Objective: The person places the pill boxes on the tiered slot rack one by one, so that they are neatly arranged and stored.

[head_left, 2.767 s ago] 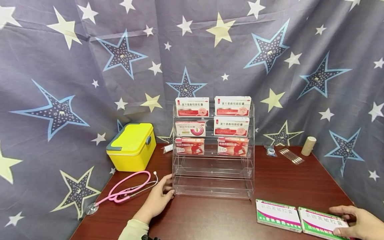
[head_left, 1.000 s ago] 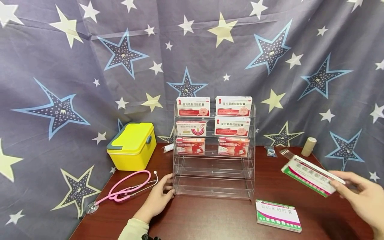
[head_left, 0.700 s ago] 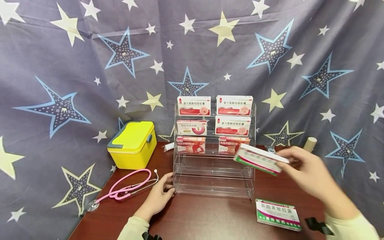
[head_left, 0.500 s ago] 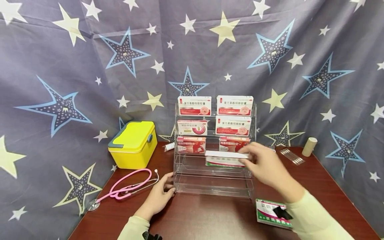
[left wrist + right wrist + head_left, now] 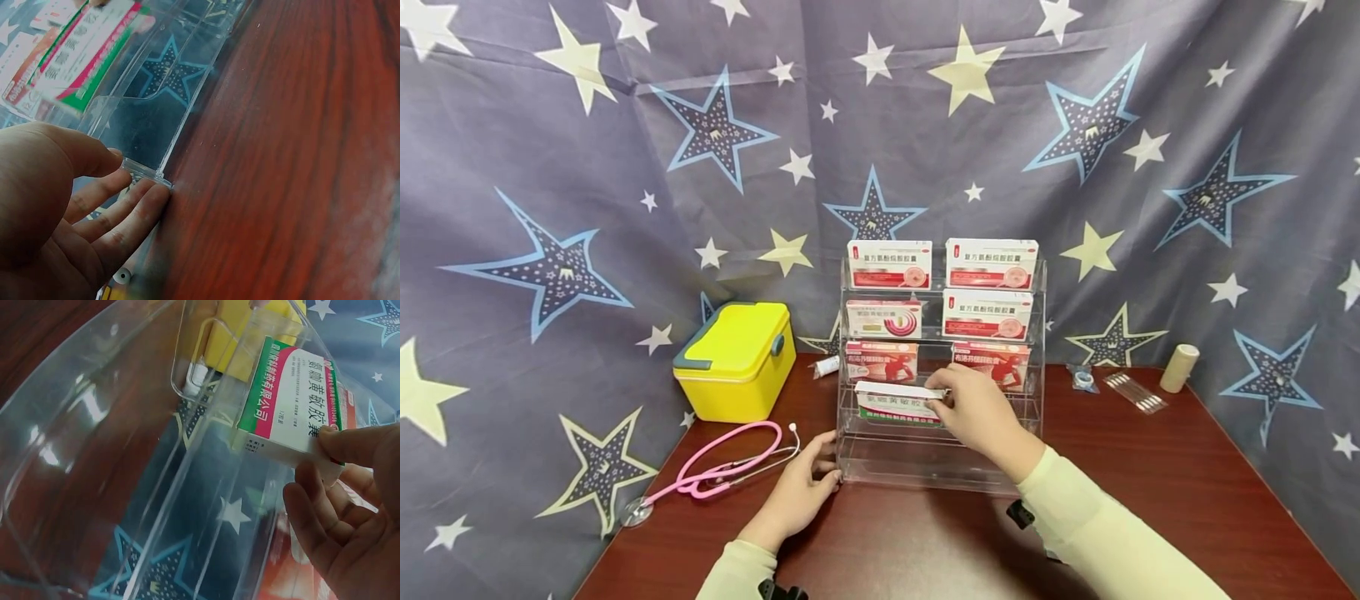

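Note:
My right hand pinches a white medicine box with green and magenta bands by its right end. In the head view this box stands at the left of the fourth tier of a clear acrylic display rack. The right wrist view shows my thumb on the front of the box and fingers behind it. My left hand holds the rack's lower left corner, thumb and fingers on either side of the clear edge. Red-and-white medicine boxes and orange-red ones fill the upper three tiers.
Left of the rack are a yellow case with a grey handle and a pink stethoscope. At the back right lie a tape roll, a packet of cotton swabs and a beige bandage roll. A starry curtain hangs behind.
My right hand has lifted one green-and-white medicine box from the table's right and carried it left onto the rack's fourth tier. My right sleeve now covers the other box. My left hand stays put.

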### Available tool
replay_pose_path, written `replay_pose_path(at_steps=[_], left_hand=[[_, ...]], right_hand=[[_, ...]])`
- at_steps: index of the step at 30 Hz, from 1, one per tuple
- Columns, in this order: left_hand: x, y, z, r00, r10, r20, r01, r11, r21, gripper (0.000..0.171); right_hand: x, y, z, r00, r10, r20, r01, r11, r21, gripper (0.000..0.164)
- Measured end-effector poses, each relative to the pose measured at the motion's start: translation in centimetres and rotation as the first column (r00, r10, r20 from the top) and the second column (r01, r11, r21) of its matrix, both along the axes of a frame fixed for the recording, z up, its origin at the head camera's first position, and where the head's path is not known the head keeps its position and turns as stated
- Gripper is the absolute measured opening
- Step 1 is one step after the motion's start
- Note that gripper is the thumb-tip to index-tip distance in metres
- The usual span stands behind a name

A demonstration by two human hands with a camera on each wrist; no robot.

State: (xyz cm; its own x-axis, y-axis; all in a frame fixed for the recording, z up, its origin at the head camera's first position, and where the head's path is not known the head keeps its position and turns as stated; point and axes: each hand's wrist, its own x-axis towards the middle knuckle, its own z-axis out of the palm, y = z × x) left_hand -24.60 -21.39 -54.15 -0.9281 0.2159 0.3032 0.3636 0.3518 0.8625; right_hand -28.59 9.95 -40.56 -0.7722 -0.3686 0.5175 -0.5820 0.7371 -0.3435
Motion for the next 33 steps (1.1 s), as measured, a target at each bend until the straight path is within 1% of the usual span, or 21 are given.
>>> replay_pose_path(at_steps=[4,6,11,19,25,29,33], left_hand=[[0.0,0.1,0.3,0.999,0.012,0.047,-0.012,1.000,-0.002,0.064],[0.0,0.1,0.3,0.998,0.014,0.057,-0.013,1.000,-0.003,0.064],[0.0,0.1,0.4,0.999,0.013,0.049,-0.012,1.000,-0.008,0.064],[0.0,0.1,0.4,0.999,0.007,0.051,-0.007,1.000,0.000,0.064],[0.0,0.1,0.4,0.999,0.010,0.043,-0.010,1.000,0.003,0.064],[-0.1,0.1,0.4,0.999,0.009,0.041,-0.008,1.000,-0.003,0.064],[-0.1,0.1,0.4,0.999,0.009,0.041,-0.009,1.000,-0.003,0.064]], right_hand=[[-0.4,-1.1,-0.3,1.000,0.023,0.016,-0.023,1.000,-0.014,0.017],[-0.5,-1.4,-0.4,0.999,0.024,0.031,-0.023,1.000,-0.016,0.016],[-0.6,-1.5,-0.5,0.999,0.009,0.053,-0.009,1.000,0.002,0.016],[-0.6,-1.3,-0.7,1.000,0.016,0.008,-0.016,1.000,0.021,0.019],[-0.3,-1.6,-0.9,0.998,0.057,0.006,-0.058,0.998,0.021,0.019],[-0.2,-1.7,-1.1,0.999,0.051,-0.003,-0.051,0.999,0.012,0.019],[-0.3,-1.7,-1.2,0.999,0.045,0.008,-0.045,0.999,0.010,0.019]])
